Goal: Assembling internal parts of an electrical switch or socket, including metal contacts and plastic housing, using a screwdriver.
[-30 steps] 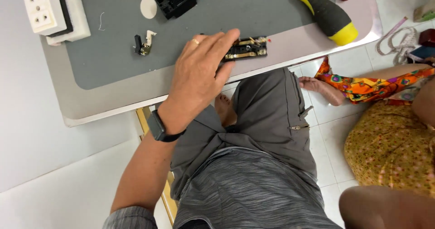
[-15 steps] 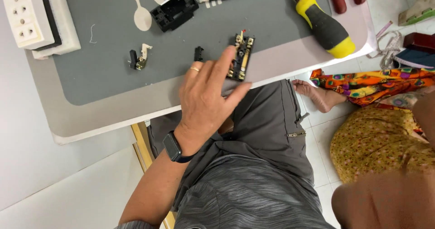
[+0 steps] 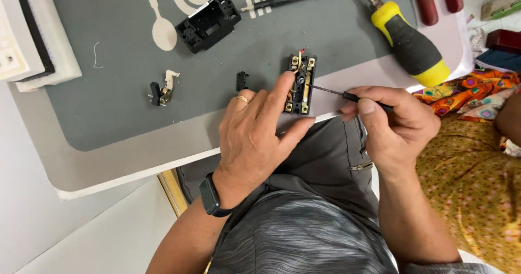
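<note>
We look down over our lap, grey trousers nearest, w/ a person in yellow patterned cloth close at our right. Beyond our knees: a white table topped w/ a grey mat, pale floor below.

At the mat's near edge lies the switch mechanism, a small black oblong, opened, brass contacts and screws showing, a bit of red wire at its far end. Our left hand grips it, forefinger on top, thumb at the near end. Our right hand pinches a thin screwdriver, tip touching the mechanism's right side.

Farther: two small loose black parts left, a black housing, a yellow-handled screwdriver, a white socket strip far left.
</note>
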